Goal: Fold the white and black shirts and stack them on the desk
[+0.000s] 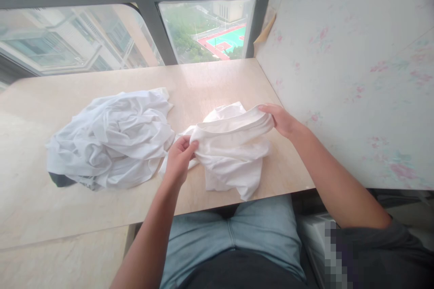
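Note:
A white garment (233, 153) hangs stretched by its banded edge between my two hands, its lower folds resting on the light table. My left hand (183, 151) pinches the left end of the band, thumb on top. At the band's right end, my right hand (278, 117) is closed on the fabric. To the left lies a large crumpled heap of white cloth (115, 140) with a dark patch at its lower left corner. Some white fabric extends from the garment behind my left hand, near the heap.
The pale table (68, 212) runs along a grey-framed window (206, 31). A wall (356, 76) with floral paper borders the table on the right, its paper peeling near the window. The person's legs in blue jeans are at the front edge.

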Tool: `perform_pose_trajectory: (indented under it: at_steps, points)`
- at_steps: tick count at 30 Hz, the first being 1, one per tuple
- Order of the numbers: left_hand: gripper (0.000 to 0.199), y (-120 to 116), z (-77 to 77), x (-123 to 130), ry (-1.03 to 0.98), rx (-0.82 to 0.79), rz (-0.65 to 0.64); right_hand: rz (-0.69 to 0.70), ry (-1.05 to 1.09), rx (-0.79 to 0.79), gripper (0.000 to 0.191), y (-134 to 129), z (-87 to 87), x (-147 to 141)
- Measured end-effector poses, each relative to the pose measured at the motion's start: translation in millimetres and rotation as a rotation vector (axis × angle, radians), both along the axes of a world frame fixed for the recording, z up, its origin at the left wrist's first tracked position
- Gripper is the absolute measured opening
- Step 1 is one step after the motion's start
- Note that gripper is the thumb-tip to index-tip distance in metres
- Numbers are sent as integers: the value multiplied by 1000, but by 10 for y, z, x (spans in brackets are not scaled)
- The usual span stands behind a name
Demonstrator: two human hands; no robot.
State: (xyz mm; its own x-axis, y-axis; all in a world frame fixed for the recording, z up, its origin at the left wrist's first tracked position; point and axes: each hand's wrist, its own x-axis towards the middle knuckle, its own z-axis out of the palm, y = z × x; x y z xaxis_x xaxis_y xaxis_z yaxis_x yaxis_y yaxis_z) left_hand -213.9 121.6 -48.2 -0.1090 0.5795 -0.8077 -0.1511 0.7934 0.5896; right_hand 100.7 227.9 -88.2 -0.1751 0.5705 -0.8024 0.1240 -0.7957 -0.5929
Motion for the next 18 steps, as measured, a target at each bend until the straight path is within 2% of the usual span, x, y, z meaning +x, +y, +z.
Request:
perform_pose_trajectory:
  at_steps: [4,7,9,12,13,14,16,18]
  points:
    - [25,38,186,46,-72,95,77,39,83,105,45,30,57,9]
    - [22,24,381,261,-152,176,60,134,-117,324,55,43,29,-51]
    - [24,20,508,428,-267,218,-111,234,-381,502,57,1,13,-107]
    - [23,76,619,552,-398,318,-598,281,-607,617,46,-173,93,-155]
    - [20,114,620,544,-381,354,-714,261,-623,609,41,-258,154,-152]
    - [19,158,600,514,-328,383,-767,234,-630,589,38,-353,227,-138]
    - [20,257,490,419,-158,400,-719,191,-643,532,34,-562,378,-89]
    - [22,362,298,331,10,379,-639,197,-644,469,34,-773,485,-37]
